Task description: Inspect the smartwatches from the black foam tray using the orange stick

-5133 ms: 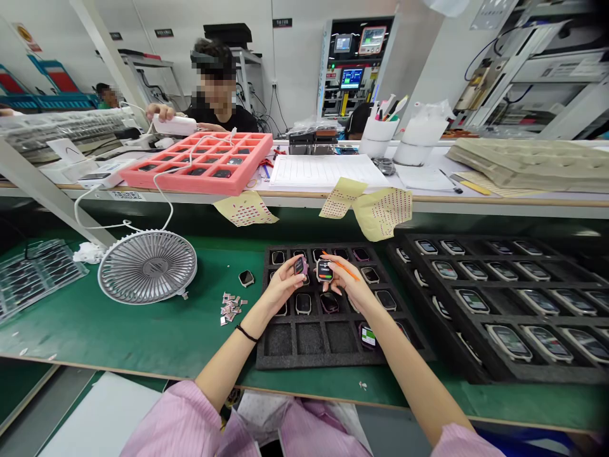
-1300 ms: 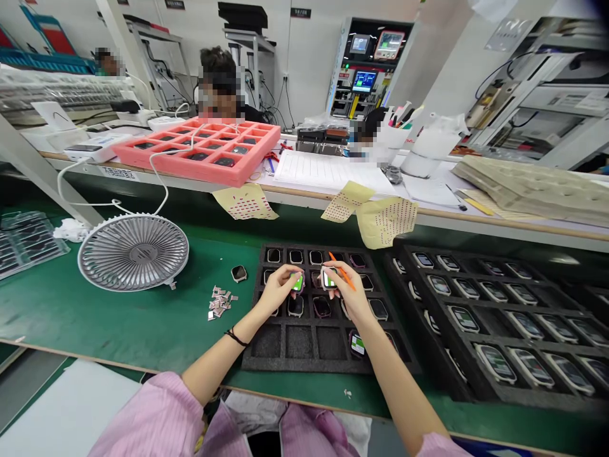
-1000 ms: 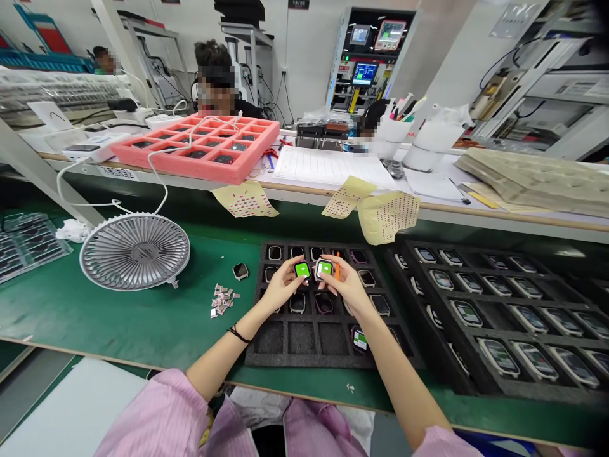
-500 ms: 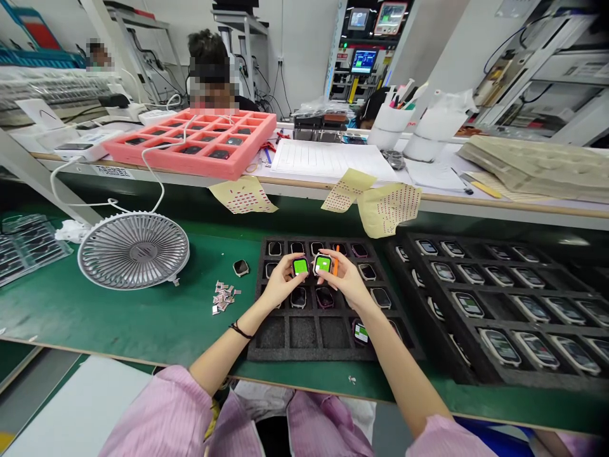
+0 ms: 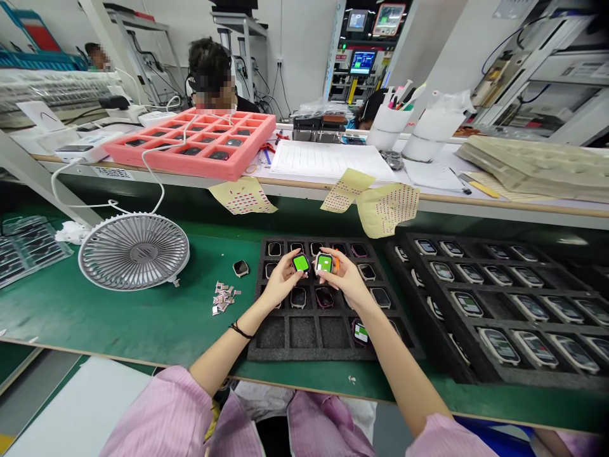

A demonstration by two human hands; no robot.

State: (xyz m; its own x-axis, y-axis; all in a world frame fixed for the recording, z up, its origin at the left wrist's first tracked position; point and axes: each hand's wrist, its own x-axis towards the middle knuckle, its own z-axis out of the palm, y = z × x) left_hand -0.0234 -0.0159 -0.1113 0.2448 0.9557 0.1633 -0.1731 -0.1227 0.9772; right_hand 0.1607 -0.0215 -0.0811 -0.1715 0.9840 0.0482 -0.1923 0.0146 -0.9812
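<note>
left hand (image 5: 281, 279): fingers closed round dark-cased watch (image 5: 301, 263), thumb at its lower edge; black wristband (image 5: 242, 331) on wrist
right hand (image 5: 351, 279): gripping pale-cased watch (image 5: 324, 262), thumb at lower part of screen; orange stick (image 5: 337, 259) tucked in same hand, partly hidden by fingers
held watches: side by side, near each other, both raised over black foam tray (image 5: 304, 354); screens lit green, facing wearer; can't tell if cases touch
black foam tray: on green worktop (image 5: 190, 346), mostly dark-screened watches in compartments of the back rows; lit watch (image 5: 360, 331) in front row, just beside right forearm
stacked foam trays (image 5: 497, 307): right of the black one, pale-cased watches in compartments
loose watch (image 5: 240, 268): on worktop, just left of black foam tray, dark screen
small pieces (image 5: 224, 298): loose pile just below loose watch, too small to identify
fan (image 5: 134, 251): round, grey-white, face up, left side of worktop
raised shelf: coral tray (image 5: 176, 164) at left, lined paper (image 5: 328, 157) mid, cup of pens (image 5: 390, 124) right of the paper
yellow sheets (image 5: 389, 211): dotted, hanging off shelf edge
co-worker (image 5: 209, 57): behind coral tray, head lowered
</note>
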